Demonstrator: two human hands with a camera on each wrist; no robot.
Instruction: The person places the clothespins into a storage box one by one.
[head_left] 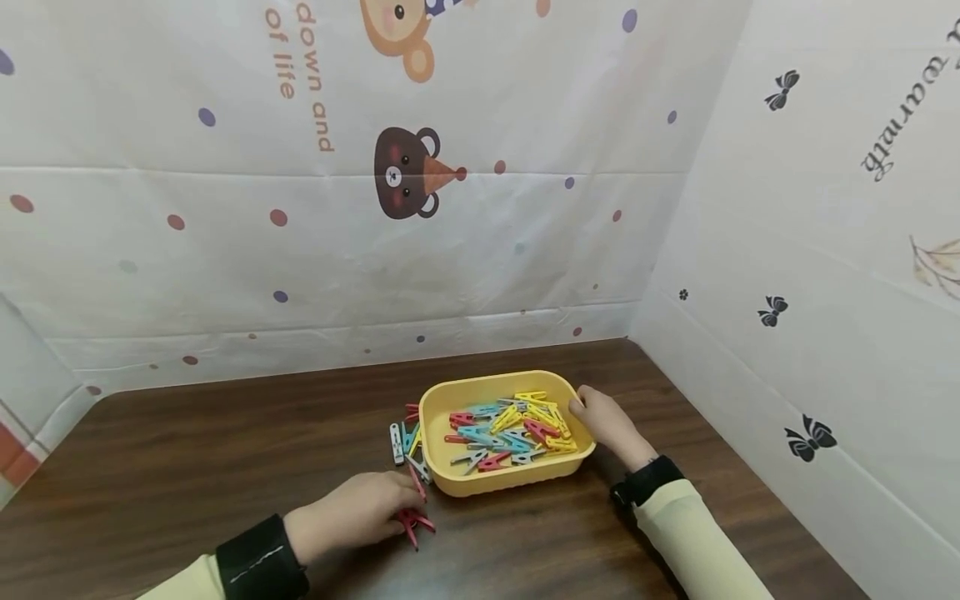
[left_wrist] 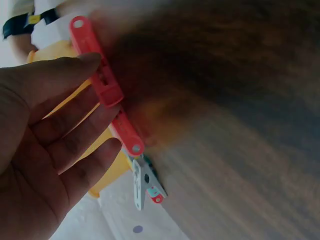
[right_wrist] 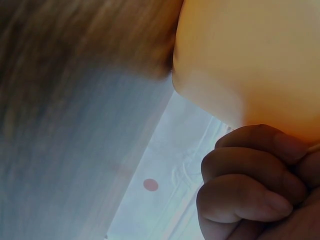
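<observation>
A yellow tray (head_left: 502, 479) sits on the dark wooden desk (head_left: 187, 467), near the back right corner of the papered walls (head_left: 525, 208). It holds a loose heap of clothespins (head_left: 510, 429) in yellow, blue, red and grey, lying flat and crossing one another. A few more pins (head_left: 405, 437) lie on the desk just beside the tray's left wall, among them a grey one and a blue one.

The right hand (head_left: 603, 421) grips the tray's right rim; in the right wrist view its fingers (right_wrist: 250, 170) are curled against the yellow wall.

The left hand (head_left: 352, 512) rests on the desk in front of the tray's left corner, over red pins (head_left: 414, 521). In the left wrist view its fingers (left_wrist: 65, 145) are fairly straight and close together, their tips touching a long red pin (left_wrist: 105, 85) that lies along the desk; whether the thumb pinches it cannot be told. The pin is plain plastic with a hole at its end. Beyond its tip lies a grey pin (left_wrist: 145, 182) with a red end.
</observation>
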